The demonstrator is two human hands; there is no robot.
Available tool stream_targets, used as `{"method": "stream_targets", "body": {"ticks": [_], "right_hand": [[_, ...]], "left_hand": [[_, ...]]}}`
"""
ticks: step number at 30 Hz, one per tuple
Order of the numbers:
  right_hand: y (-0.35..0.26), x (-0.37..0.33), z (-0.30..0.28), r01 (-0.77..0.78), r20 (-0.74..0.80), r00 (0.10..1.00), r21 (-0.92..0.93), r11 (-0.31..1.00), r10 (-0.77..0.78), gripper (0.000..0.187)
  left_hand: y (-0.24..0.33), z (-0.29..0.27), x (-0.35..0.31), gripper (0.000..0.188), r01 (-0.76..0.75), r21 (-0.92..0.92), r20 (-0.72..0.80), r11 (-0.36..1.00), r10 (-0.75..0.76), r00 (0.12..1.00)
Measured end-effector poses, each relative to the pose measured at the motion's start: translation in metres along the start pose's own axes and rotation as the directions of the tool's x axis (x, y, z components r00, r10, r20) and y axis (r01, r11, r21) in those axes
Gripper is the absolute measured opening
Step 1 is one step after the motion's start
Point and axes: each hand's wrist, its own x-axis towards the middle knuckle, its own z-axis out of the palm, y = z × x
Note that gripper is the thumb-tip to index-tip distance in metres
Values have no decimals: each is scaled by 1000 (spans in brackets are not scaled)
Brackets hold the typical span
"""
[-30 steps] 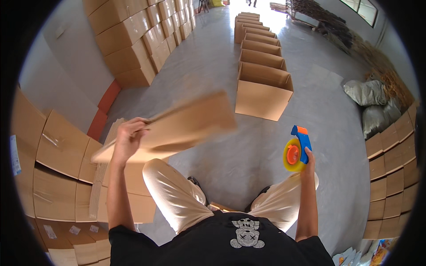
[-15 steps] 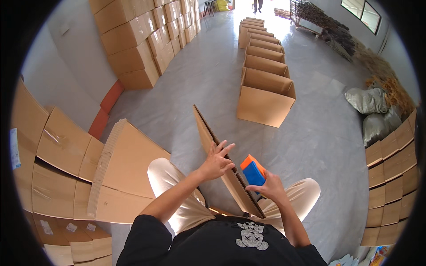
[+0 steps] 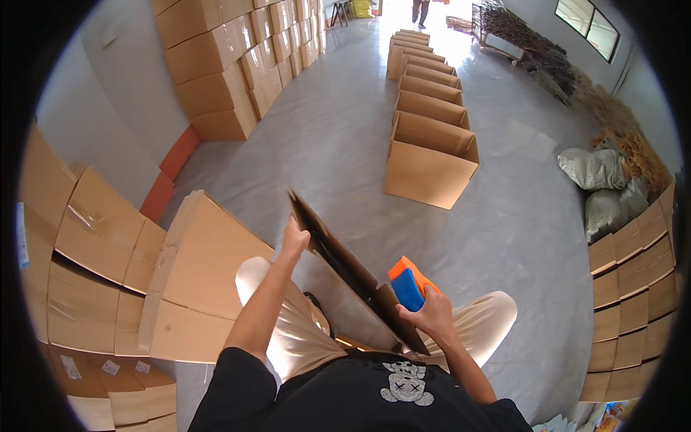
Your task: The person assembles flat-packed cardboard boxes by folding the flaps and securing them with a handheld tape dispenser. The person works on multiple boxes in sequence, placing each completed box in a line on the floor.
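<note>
A folded cardboard box (image 3: pixel 345 263) stands on edge between my knees, slanting from far left to near right, with a dark gap showing along its top edges. My left hand (image 3: pixel 295 236) is closed on its far end, thumb over the edge. My right hand (image 3: pixel 432 311) grips an orange-and-blue tape dispenser (image 3: pixel 409 288), held just right of the box's near end. The right thumb points toward the cardboard; whether it touches is hard to tell.
Flat folded boxes (image 3: pixel 194 273) lean at my left beside stacked cartons (image 3: pixel 97 234). A row of open-topped boxes (image 3: pixel 430 176) runs away ahead. Taped cartons (image 3: pixel 216 79) rise at far left. Cartons (image 3: pixel 633 309) and grey sacks (image 3: pixel 604 209) stand right. A person (image 3: pixel 419 11) is far ahead.
My left hand has moved left and farther away, from resting on the box's edge to gripping its far end. That end has swung left, and the gap between its panels shows wider.
</note>
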Motion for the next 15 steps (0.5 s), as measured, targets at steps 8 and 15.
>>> {"method": "stream_targets", "body": {"ticks": [8, 15], "right_hand": [[66, -5, -63, -219, -264, 818, 679, 700, 512, 33], [55, -62, -95, 51, -163, 969, 869, 492, 187, 65]], "left_hand": [[47, -57, 35, 61, -358, 450, 563, 818, 51, 825], [72, -17, -1, 69, -568, 582, 680, 582, 34, 732]]}}
